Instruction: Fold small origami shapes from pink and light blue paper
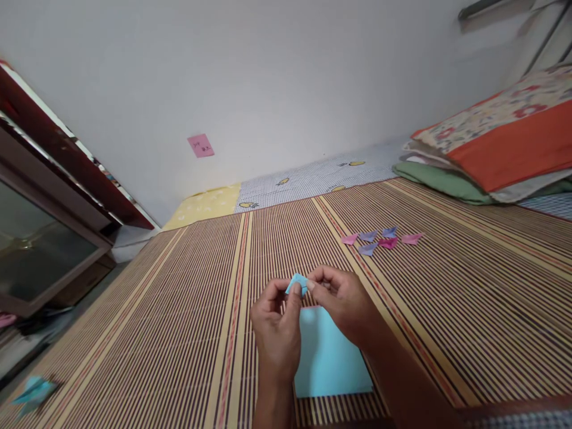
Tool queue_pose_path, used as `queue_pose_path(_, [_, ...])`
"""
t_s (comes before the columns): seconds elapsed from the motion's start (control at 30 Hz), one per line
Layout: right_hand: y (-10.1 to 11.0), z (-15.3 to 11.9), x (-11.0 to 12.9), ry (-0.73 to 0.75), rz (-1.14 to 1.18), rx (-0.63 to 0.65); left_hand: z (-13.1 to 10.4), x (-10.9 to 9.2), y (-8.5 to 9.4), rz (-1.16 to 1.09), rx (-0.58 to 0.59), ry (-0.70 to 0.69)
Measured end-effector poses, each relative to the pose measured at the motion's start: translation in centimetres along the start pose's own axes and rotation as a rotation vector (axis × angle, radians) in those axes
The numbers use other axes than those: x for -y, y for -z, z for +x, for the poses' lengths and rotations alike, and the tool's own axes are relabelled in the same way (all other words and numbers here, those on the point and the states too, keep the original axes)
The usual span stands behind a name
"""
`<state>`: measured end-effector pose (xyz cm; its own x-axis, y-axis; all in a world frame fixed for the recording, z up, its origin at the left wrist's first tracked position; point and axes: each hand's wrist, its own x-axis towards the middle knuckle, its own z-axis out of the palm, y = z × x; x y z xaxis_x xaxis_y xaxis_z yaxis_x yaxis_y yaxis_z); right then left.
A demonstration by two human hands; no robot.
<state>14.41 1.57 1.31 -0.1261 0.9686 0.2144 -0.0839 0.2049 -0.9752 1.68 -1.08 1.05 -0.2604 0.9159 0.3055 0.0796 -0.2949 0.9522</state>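
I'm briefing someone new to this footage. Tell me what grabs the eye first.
At centre, the left hand and right hand pinch a small folded blue paper above a light blue sheet on the striped mat. Beyond lie pink and purple folded pieces.

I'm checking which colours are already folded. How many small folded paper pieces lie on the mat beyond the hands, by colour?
Pink folded pieces: 3
Purple folded pieces: 3
Total: 6
Apart from these, both hands pinch one small blue piece.

Mat (179, 310) bare left of hands; folded paper pieces (379, 239) ahead-right, pillows (491, 149) far right block.
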Motion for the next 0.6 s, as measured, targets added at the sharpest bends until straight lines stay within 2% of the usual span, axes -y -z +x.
queue_pose_path(0.17, [-0.2, -0.1, 0.0, 0.012, 0.032, 0.003, 0.3, 0.2, 0.0, -0.124, -0.022, 0.104])
queue_pose_path(0.37, [1.0, 0.4, -0.6, 0.094, 0.026, 0.130, 0.7, 1.0, 0.2, -0.340, -0.017, 0.212])
queue_pose_path(0.6, [0.6, 0.3, -0.6, 0.067, 0.046, 0.098, 0.5, 0.7, -0.2, -0.205, -0.022, 0.159])
